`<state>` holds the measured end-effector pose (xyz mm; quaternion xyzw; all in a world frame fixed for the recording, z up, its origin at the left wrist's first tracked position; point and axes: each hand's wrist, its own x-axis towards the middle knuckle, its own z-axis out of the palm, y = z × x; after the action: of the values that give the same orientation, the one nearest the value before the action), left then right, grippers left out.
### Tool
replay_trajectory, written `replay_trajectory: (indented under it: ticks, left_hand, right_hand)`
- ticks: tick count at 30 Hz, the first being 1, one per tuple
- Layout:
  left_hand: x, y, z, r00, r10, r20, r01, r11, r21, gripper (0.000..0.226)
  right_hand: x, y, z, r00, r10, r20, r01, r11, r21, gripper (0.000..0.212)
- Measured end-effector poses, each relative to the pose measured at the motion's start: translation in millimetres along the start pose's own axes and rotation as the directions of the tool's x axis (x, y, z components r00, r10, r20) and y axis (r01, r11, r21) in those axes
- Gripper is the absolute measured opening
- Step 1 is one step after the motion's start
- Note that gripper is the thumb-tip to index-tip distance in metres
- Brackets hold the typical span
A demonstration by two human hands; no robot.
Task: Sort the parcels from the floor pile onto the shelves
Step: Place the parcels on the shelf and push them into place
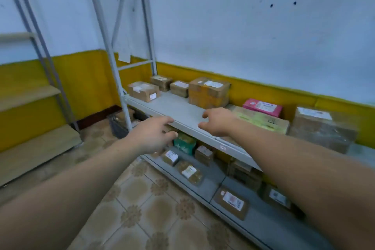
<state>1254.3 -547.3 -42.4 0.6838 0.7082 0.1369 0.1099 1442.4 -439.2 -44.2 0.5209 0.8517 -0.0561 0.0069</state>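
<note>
Cardboard parcels [209, 92] sit on grey shelves [174, 105]; both hands empty.

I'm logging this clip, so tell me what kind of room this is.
Probably a small parcel storeroom or courier pickup point. Grey metal shelving holds labelled cardboard boxes and a pink parcel, with more labelled parcels on the lower shelf. Both hands are empty.

upper shelf [174, 107]: we see boxes along the back, by the wall; front strip bare.
lower shelf [205, 184]: under upper; small parcels [189, 171] spread on it.
left hand [151, 138]: in front of upper shelf edge.
right hand [218, 122]: over upper shelf, right of left hand.
side rack [30, 95]: far left, apart from our shelves.
</note>
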Motion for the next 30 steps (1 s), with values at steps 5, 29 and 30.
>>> replay_trajectory:
  ticks: [5, 29, 30]
  left_hand:
    - [-3.3, -95.5, -83.1, 0.985, -0.103, -0.136, 0.098, 0.994, -0.037, 0.048]
    - [197.8, -403.7, -177.6, 0.912, -0.374, -0.166, 0.368, 0.927, -0.067, 0.039]
    - [209.4, -416.2, -180.3, 0.903, -0.394, -0.172, 0.388, 0.919, -0.071, 0.04]
  right_hand:
    - [60.2, -116.4, -46.5, 0.99, -0.136, -0.035, 0.135, 0.991, -0.016, 0.054]
    - [422.2, -344.3, -39.7, 0.911, -0.389, -0.137, 0.403, 0.91, 0.101, 0.056]
    - [440.0, -352.4, -39.5, 0.908, -0.399, -0.132, 0.413, 0.904, 0.108, 0.055]
